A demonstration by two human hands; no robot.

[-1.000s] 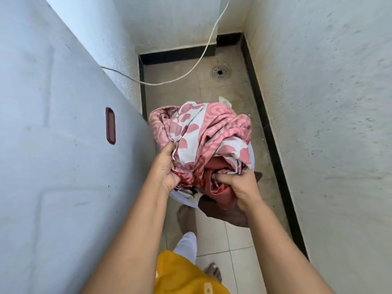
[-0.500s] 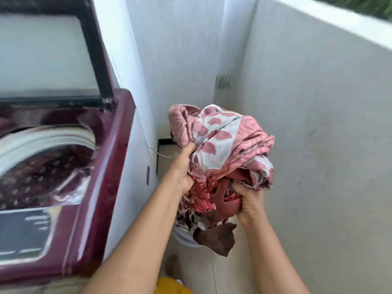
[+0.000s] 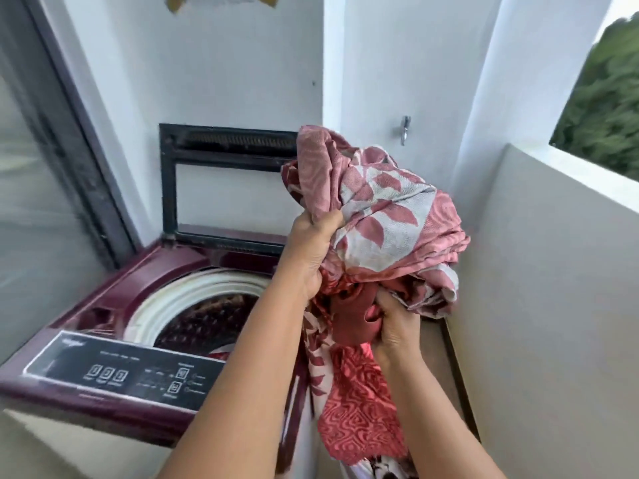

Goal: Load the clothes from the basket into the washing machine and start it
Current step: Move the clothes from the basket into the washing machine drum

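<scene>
Drum mouth: the drum (image 3: 207, 319) of the washing machine (image 3: 114, 292) lies open from above.
Far side: the raised lid (image 3: 169, 181) stands upright against the back wall (image 3: 224, 63), closing that way.
Near side: the control panel (image 3: 124, 371) lies flat and low along the front edge.
Right: the bundle of clothes (image 3: 387, 219), gripped by the left hand (image 3: 311, 250) and right hand (image 3: 394, 326), fills the narrow gap before the low wall (image 3: 536, 305).
Left: a glass door (image 3: 34, 167) stands just beside the machine.

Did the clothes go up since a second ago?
Yes. The clothes rose: they were low beside the washer's side. Now the left hand and right hand hold them above its top, right of the tub.
</scene>
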